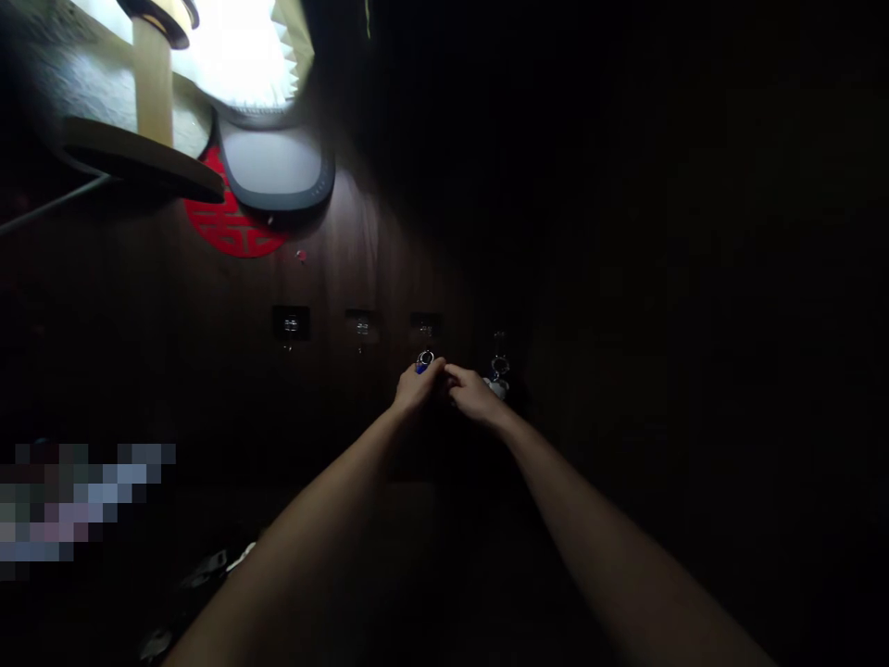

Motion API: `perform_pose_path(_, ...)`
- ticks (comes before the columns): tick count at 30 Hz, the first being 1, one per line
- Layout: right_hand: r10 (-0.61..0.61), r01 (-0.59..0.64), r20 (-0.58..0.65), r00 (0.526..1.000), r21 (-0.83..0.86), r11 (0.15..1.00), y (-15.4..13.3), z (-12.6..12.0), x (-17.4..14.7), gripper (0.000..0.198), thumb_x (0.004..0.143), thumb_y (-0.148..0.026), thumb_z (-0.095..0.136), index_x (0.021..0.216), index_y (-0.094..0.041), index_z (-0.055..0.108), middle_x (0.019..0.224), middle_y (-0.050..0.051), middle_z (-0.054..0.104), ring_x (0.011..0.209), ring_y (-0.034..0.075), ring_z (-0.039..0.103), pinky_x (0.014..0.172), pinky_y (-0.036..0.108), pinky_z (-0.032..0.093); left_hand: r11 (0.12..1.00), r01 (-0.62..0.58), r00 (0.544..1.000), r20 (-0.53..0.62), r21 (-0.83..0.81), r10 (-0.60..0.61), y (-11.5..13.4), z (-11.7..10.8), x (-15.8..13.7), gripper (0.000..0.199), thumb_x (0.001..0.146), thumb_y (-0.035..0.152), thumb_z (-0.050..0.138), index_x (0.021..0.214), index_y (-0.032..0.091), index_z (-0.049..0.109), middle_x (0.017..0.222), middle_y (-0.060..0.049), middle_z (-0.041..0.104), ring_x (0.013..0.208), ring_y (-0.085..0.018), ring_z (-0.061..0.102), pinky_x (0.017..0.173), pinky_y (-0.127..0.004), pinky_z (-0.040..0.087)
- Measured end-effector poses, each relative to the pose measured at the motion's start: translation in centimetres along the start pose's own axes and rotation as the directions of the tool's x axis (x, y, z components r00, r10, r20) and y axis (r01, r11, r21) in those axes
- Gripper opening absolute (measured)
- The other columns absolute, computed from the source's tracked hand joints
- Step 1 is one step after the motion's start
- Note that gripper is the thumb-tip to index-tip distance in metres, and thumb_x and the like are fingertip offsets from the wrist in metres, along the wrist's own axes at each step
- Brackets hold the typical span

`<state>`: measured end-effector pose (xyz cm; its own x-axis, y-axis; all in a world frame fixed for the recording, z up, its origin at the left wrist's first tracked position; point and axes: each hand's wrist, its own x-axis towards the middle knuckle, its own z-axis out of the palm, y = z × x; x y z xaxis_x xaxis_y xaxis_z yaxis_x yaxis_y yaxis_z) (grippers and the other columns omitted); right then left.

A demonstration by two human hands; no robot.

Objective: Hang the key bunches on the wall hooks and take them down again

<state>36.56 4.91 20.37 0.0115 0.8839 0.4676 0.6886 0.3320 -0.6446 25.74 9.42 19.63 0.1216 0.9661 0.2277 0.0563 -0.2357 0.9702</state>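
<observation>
My left hand [415,387] is closed, its fingers pinched around a small blue piece with a silver ring [426,358]. My right hand [474,393] meets it at the fingertips. Its fingers are bent together, and darkness hides what they hold, if anything. Just beyond the right hand lies a metal ring with a chain [499,364], with a whitish piece [497,387] at its lower end, partly behind the hand. Both hands are over a dark brown wooden surface [333,269].
Three small dark squares with shiny metal bits, the leftmost dark square [292,324] the clearest, run in a row beyond my hands. Farther back are a bright lamp [243,56], a grey rounded device [278,167], a red cut-out mat [236,227] and a wooden spool-shaped stand [154,88].
</observation>
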Motion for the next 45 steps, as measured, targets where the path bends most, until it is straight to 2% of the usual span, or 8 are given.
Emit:
perform_pose_path(10, -0.157, 0.105, -0.021, 0.987, -0.651, 0.752, -3.0, -2.7, 1.2, 0.056, 0.081, -0.010, 0.040, 0.131, -0.036, 0.041, 0.113, 0.003, 0.059, 0.104, 0.020, 0.051, 0.086, 0.032, 0.039, 0.987, 0.068, 0.995, 0.086, -0.143, -0.056, 0.3, -0.8, -0.4, 0.019, 0.063, 0.029, 0.066, 0.074, 0.014, 0.066, 0.068, -0.002, 0.066, 0.066, -0.015, 0.061, 0.061, -0.022, 0.047)
perform_pose_path(18, -0.137, 0.100, -0.003, 0.991, -0.669, 0.736, -3.2, -2.5, 2.4, 0.051, 0.082, -0.011, 0.045, 0.125, -0.039, 0.047, 0.109, 0.003, 0.061, 0.104, 0.023, 0.051, 0.088, 0.036, 0.037, 0.971, 0.067, 0.994, 0.101, -0.231, -0.044, 3.1, -1.7, 0.5, 0.025, 0.065, 0.033, 0.065, 0.081, 0.013, 0.064, 0.069, -0.003, 0.066, 0.064, -0.015, 0.062, 0.063, -0.025, 0.051)
perform_pose_path(25, -0.159, 0.088, -0.103, 0.982, -0.497, 0.863, -1.3, -3.1, 0.4, 0.065, 0.073, 0.001, 0.038, 0.127, -0.034, 0.046, 0.108, 0.002, 0.062, 0.102, 0.020, 0.054, 0.088, 0.035, 0.041, 0.936, 0.163, 0.895, 0.353, 0.311, -0.273, -9.9, -8.7, -6.3, 0.021, 0.057, 0.037, 0.067, 0.067, 0.018, 0.066, 0.068, -0.001, 0.068, 0.071, -0.020, 0.064, 0.063, -0.026, 0.050)
perform_pose_path(28, -0.168, 0.053, -0.390, 0.905, -0.288, 0.956, 2.1, -3.5, -0.7, 0.056, 0.070, 0.002, 0.033, 0.115, -0.021, 0.056, 0.100, 0.005, 0.062, 0.097, 0.016, 0.055, 0.088, 0.031, 0.042, 0.821, 0.147, 0.888, 0.291, 0.552, -0.355, -15.1, -12.4, -9.0, 0.025, 0.058, 0.040, 0.063, 0.071, 0.020, 0.068, 0.073, 0.000, 0.070, 0.077, -0.024, 0.065, 0.063, -0.027, 0.050)
perform_pose_path(31, 0.003, -0.035, -0.595, 0.804, -0.043, 0.998, 5.4, -3.7, -1.5, 0.049, 0.066, 0.002, 0.032, 0.104, -0.016, 0.058, 0.097, 0.007, 0.061, 0.090, 0.015, 0.057, 0.082, 0.028, 0.045, 0.754, 0.060, 0.948, 0.199, 0.654, -0.248, -15.1, -13.8, -8.8, 0.037, 0.058, 0.040, 0.063, 0.089, 0.020, 0.067, 0.090, -0.002, 0.071, 0.093, -0.026, 0.063, 0.074, -0.028, 0.049)
perform_pose_path(34, 0.195, -0.164, -0.626, 0.755, 0.108, 0.981, 7.1, -3.6, -1.8, 0.046, 0.065, 0.001, 0.034, 0.104, -0.015, 0.055, 0.089, 0.006, 0.059, 0.080, 0.014, 0.057, 0.077, 0.027, 0.047, 0.685, -0.060, 0.978, 0.182, 0.726, -0.107, -10.9, -11.7, -6.5, 0.049, 0.060, 0.035, 0.063, 0.105, 0.015, 0.062, 0.111, -0.010, 0.064, 0.106, -0.029, 0.056, 0.087, -0.033, 0.045)
perform_pose_path(39, 0.205, -0.240, -0.646, 0.735, 0.035, 0.970, 7.3, -3.5, -1.3, 0.039, 0.064, -0.004, 0.041, 0.095, -0.016, 0.060, 0.099, 0.009, 0.054, 0.089, 0.017, 0.056, 0.084, 0.030, 0.045, 0.868, -0.288, 0.929, 0.336, 0.404, 0.152, -2.8, -1.5, -3.2, 0.059, 0.073, 0.038, 0.058, 0.126, 0.015, 0.047, 0.126, -0.012, 0.055, 0.113, -0.022, 0.053, 0.093, -0.028, 0.041)
perform_pose_path(45, 0.178, -0.217, -0.567, 0.804, 0.000, 0.976, 6.9, -4.4, -1.2, 0.028, 0.064, -0.006, 0.045, 0.084, -0.019, 0.059, 0.095, 0.005, 0.061, 0.094, 0.019, 0.057, 0.087, 0.033, 0.044, 0.969, -0.223, 0.952, 0.237, 0.107, 0.193, 0.2, 9.1, -0.9, 0.062, 0.071, 0.039, 0.064, 0.122, 0.007, 0.050, 0.119, -0.017, 0.059, 0.109, -0.024, 0.055, 0.089, -0.028, 0.041)
